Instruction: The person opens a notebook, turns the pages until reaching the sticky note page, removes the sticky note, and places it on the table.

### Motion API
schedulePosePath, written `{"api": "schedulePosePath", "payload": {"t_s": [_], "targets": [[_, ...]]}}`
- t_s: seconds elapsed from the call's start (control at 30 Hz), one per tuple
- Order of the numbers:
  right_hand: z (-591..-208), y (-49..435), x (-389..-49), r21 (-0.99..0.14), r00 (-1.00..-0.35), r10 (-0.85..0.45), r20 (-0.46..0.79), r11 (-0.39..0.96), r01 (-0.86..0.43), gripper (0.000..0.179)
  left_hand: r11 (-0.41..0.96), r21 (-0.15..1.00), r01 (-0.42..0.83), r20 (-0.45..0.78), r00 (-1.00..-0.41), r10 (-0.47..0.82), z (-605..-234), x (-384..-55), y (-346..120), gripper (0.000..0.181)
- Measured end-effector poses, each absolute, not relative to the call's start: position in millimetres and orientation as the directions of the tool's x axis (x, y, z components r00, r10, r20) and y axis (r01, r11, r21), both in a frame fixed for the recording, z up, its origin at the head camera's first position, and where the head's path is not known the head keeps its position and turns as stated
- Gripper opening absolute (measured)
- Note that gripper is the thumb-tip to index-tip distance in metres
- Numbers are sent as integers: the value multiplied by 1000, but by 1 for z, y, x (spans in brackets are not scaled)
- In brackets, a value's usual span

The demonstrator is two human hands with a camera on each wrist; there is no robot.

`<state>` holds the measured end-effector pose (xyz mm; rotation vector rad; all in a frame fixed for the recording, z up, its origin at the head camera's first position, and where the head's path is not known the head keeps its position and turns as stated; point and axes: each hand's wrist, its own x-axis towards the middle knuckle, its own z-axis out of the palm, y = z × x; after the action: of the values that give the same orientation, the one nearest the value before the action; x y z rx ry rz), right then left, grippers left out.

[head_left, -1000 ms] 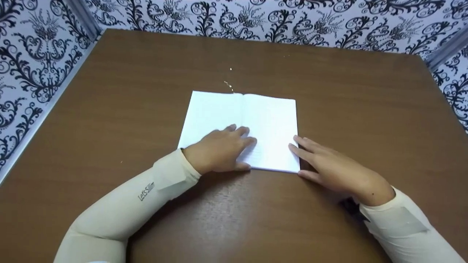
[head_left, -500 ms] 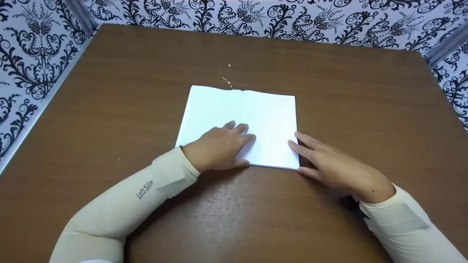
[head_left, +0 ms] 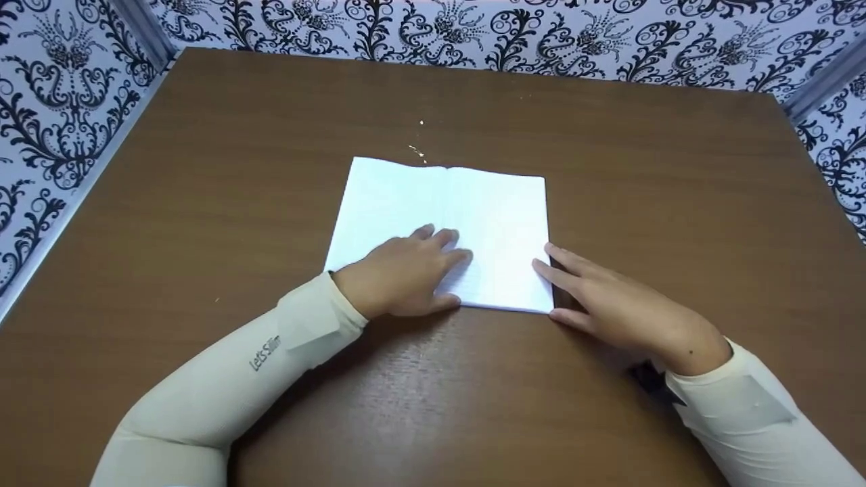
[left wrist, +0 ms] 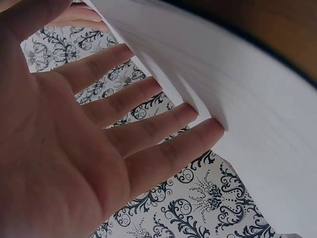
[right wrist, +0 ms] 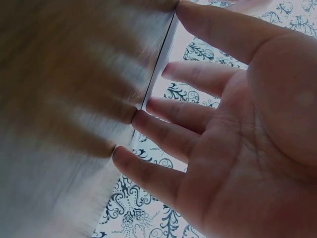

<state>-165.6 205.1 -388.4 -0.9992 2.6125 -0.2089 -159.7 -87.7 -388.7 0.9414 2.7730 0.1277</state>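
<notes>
The far edge of the left-hand page (head_left: 382, 203) of the open notebook (head_left: 504, 230) has risen into a soft wave since one second ago, when it ran nearly straight; both hands have kept their places on it.

The notebook lies flat at the centre of the wooden table (head_left: 270, 142), its fold running from 12 towards 6 o'clock. Its paper is white, smooth and matt, with faint lines; the wrist views show a thin dark rim along its edges. The table has brown, lengthwise grain and a pale glare at 6 o'clock. At 12 o'clock, just past the fold, lie a few small bright flecks (head_left: 421, 155).

The left hand (head_left: 409, 274) is palm down at 7 o'clock of the notebook's middle, fingers spread, fingertips touching the paper near the fold, thumb at the near edge. The right hand (head_left: 619, 308) is at 4 o'clock, fingers long and parted, tips against the page's outer edge, thumb by the near corner. Neither grasps anything.

A cream, stretchy left sleeve (head_left: 223, 372), printed with dark lettering, reaches in from 8 o'clock, the elbow bent; a matching right sleeve (head_left: 751, 406) comes from 4 o'clock. White wallpaper (head_left: 446, 30) with black scrollwork runs from 10 through 12 to 2 o'clock.
</notes>
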Motion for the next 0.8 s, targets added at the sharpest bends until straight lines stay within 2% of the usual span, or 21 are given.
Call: {"api": "schedulePosePath", "payload": {"t_s": [0.5, 0.8], "targets": [[-390, 209, -167, -266, -703, -661, -263, 750, -606, 66, 809, 134, 572, -199, -785, 587, -388, -159, -83, 58], [-390, 209, -168, -284, -720, -654, -232, 754, -592, 77, 776, 65, 627, -102, -770, 630, -391, -155, -82, 51]]}}
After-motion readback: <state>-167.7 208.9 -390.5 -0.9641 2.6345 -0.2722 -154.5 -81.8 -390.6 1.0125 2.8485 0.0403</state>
